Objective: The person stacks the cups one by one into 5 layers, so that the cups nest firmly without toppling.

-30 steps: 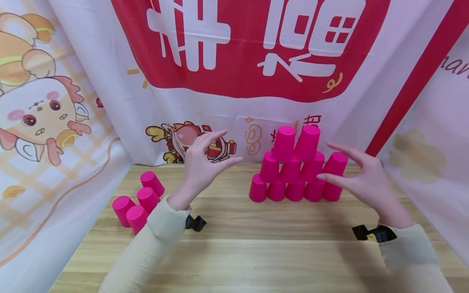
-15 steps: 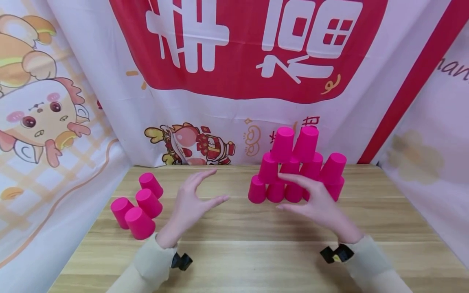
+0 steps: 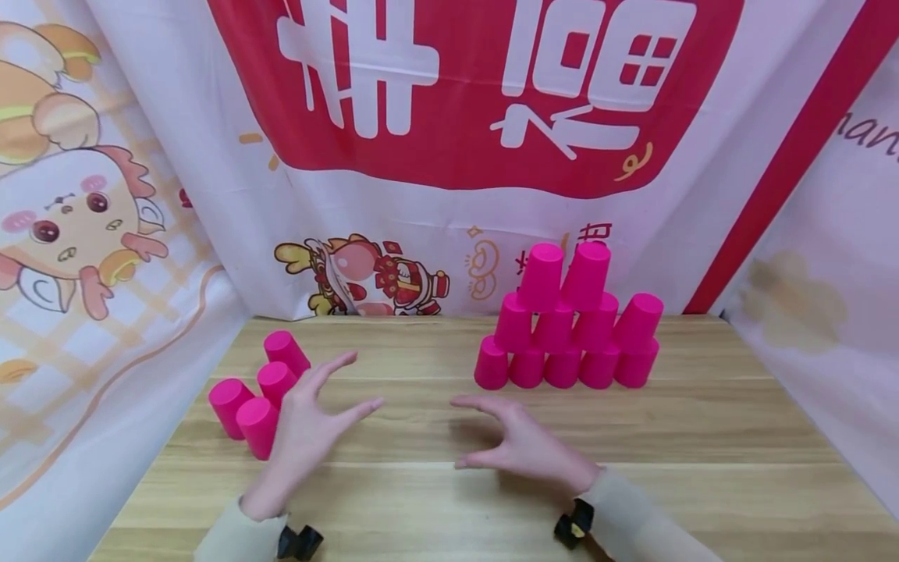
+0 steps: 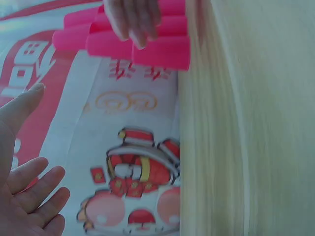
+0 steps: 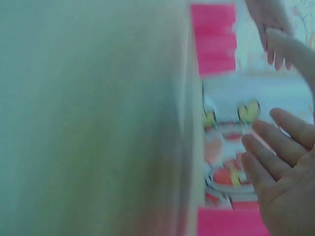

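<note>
In the head view, pink cups stand upside down in a stack at the right: a bottom row, a second row and two cups on top. At the left is a loose group of several pink cups. My left hand is just right of that group, fingers spread from the thumb, holding nothing. My right hand hovers in front of the stack, also empty, its thumb and fingers apart. The left wrist view shows my left palm empty; the right wrist view shows my right palm empty.
The wooden table lies under both hands. A printed white and red cloth hangs behind it, with more cloth at the left and right sides. Each wrist carries a small black device.
Both hands have come down and nearer the person. My right hand has moved left, away from the stack; my left hand has moved left toward the loose cups. The cups stand as before.
</note>
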Action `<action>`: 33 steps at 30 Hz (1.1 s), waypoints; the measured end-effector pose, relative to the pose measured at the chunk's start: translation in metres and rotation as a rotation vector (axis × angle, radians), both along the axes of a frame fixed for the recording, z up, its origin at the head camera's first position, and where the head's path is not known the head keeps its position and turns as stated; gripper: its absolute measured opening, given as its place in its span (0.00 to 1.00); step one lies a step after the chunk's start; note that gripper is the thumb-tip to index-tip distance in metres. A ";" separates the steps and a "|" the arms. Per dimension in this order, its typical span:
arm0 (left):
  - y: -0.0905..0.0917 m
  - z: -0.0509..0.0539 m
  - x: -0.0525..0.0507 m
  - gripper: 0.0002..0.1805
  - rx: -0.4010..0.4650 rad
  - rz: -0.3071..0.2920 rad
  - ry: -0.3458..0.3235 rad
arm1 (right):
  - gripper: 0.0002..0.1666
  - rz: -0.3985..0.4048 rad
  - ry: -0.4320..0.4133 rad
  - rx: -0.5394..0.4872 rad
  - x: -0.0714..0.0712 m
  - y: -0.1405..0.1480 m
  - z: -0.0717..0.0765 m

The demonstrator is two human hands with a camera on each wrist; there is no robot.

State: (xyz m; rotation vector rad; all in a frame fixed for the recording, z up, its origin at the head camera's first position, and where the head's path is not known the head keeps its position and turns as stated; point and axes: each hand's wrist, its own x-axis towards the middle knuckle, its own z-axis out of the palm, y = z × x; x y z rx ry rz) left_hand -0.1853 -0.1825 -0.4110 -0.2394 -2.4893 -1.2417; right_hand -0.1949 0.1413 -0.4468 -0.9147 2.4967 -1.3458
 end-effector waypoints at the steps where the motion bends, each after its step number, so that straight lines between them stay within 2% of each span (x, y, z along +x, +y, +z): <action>1: -0.007 0.001 0.002 0.43 -0.007 0.030 0.005 | 0.45 0.029 -0.004 0.006 0.001 -0.006 -0.002; 5: -0.037 0.004 0.008 0.43 -0.006 0.187 -0.007 | 0.45 0.115 -0.003 0.023 0.002 -0.027 -0.001; 7: -0.053 0.006 0.011 0.43 0.012 0.256 -0.049 | 0.45 0.132 0.014 0.034 0.002 -0.036 0.001; 11: -0.091 0.005 0.012 0.43 0.108 0.375 -0.126 | 0.45 0.140 0.024 0.041 0.002 -0.052 0.006; 15: -0.129 -0.010 0.005 0.41 0.206 0.479 -0.139 | 0.45 0.151 0.017 0.023 -0.001 -0.071 0.009; 17: -0.143 -0.018 0.002 0.42 0.228 0.506 -0.175 | 0.45 0.156 -0.009 0.005 -0.003 -0.083 0.010; 22: -0.161 -0.034 0.000 0.45 0.203 0.489 -0.308 | 0.43 0.171 -0.077 -0.049 -0.008 -0.113 0.008; 26: -0.168 -0.043 -0.002 0.46 0.174 0.407 -0.362 | 0.41 0.169 -0.123 -0.085 -0.010 -0.134 0.007; 28: -0.170 -0.047 -0.003 0.44 0.150 0.348 -0.354 | 0.40 0.164 -0.134 -0.103 -0.012 -0.143 0.006; 33: -0.165 -0.052 -0.005 0.38 0.105 0.234 -0.265 | 0.40 0.173 -0.144 -0.141 -0.013 -0.160 0.002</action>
